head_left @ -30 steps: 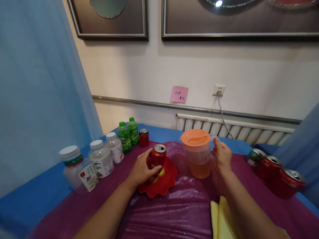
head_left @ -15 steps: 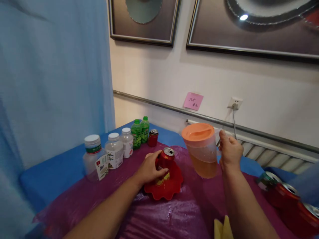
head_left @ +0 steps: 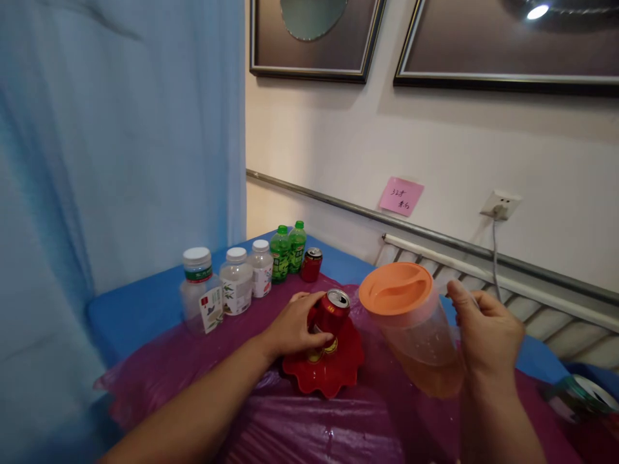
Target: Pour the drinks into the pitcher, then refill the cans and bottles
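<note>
My left hand [head_left: 296,327] is wrapped round a red drink can [head_left: 333,312], its opened top facing up. The can stands upright over a red scalloped plate [head_left: 333,374] on the purple plastic sheet. To the right, my right hand [head_left: 491,328] grips the handle of a clear plastic pitcher [head_left: 420,341] with an orange lid [head_left: 396,288]. The pitcher leans with its lid toward the can, a short gap apart from it. Amber liquid lies in its lower part. My fingers partly hide the can's side.
Clear jars with white lids [head_left: 236,283], green bottles [head_left: 280,254] and another red can [head_left: 311,264] line the left back. More cans [head_left: 583,399] stand at the right edge. Behind are a radiator [head_left: 556,309], a pipe and a socket [head_left: 501,205]; a blue curtain [head_left: 120,161] hangs left.
The pitcher has come nearer and lower and leans more, lid toward the can. My left hand keeps hold of the can. The view has turned left, so the scene sits further right.
</note>
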Motion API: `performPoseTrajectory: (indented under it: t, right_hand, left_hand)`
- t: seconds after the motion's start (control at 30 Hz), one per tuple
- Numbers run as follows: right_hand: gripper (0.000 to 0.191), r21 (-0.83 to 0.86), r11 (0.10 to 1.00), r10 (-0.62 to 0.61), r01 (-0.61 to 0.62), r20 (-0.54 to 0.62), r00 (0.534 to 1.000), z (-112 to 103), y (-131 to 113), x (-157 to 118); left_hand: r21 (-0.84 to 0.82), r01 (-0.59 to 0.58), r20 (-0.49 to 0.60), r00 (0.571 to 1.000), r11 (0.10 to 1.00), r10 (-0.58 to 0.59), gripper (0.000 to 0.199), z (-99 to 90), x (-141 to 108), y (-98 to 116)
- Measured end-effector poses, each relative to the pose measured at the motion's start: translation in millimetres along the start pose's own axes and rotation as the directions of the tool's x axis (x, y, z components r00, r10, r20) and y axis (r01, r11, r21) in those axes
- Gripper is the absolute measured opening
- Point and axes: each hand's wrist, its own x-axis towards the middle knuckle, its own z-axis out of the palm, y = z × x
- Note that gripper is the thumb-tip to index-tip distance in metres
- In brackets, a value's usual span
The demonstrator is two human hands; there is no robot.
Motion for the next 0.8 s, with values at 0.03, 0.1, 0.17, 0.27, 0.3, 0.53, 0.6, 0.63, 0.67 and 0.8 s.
performPoseTrajectory:
  t: [0.03, 0.1, 0.17, 0.27, 0.3, 0.53, 0.6, 0.63, 0.67, 0.8]
  right_hand:
    - [0.055, -0.013, 1.000, -0.001, 0.001, 0.000, 1.000, -1.2, -0.3, 0.3]
    - [0.056, -0.037, 0.999, -0.001, 0.002, 0.010, 1.000, -2.9, -1.6, 0.0]
    - [0.056, -0.056, 0.998, -0.010, 0.011, 0.022, 1.000, -4.2, -3.6, -0.7]
    - [0.056, -0.095, 0.995, -0.035, 0.038, 0.032, 0.999, -5.1, -5.8, -1.2]
    - [0.056, -0.111, 0.993, -0.042, 0.046, 0.035, 0.998, -5.2, -5.9, -1.0]
    - [0.056, -0.194, 0.978, -0.062, 0.073, 0.063, 0.996, -3.3, -1.7, 0.1]
    - [0.056, -0.204, 0.976, -0.064, 0.078, 0.075, 0.995, -2.6, -1.1, -0.4]
    - [0.055, -0.207, 0.975, -0.065, 0.080, 0.078, 0.995, -2.2, -1.1, -0.9]
    - [0.055, -0.208, 0.974, -0.070, 0.086, 0.081, 0.994, -1.9, -1.3, -1.4]
    - [0.056, -0.205, 0.971, -0.107, 0.124, 0.091, 0.990, -0.4, -4.3, -4.3]
  left_hand:
    - [0.003, -0.009, 0.018, 1.000, 1.000, 0.009, 0.078, 0.4, 0.3, 0.1]
    - [0.016, -0.016, 0.055, 0.998, 1.000, 0.015, 0.078, 1.5, 0.8, -0.3]
    - [0.029, -0.021, 0.092, 0.996, 0.999, 0.018, 0.079, 2.4, 1.0, -1.1]
    - [0.042, -0.023, 0.140, 0.990, 0.999, 0.017, 0.081, 2.7, 1.1, -2.0]
    - [0.043, -0.018, 0.151, 0.988, 0.999, 0.011, 0.082, 2.7, 1.1, -2.0]
    - [0.034, -0.032, 0.197, 0.980, 0.999, 0.025, 0.081, 3.9, 1.3, -1.3]
    - [0.040, -0.038, 0.211, 0.977, 0.999, 0.029, 0.081, 4.5, 1.4, -0.6]
    - [0.038, -0.041, 0.220, 0.975, 0.998, 0.032, 0.080, 4.7, 1.4, -0.2]
    - [0.034, -0.044, 0.230, 0.973, 0.998, 0.036, 0.079, 4.8, 1.5, 0.3]
    - [0.024, -0.043, 0.248, 0.968, 0.999, 0.036, 0.081, 5.4, 1.5, 0.9]
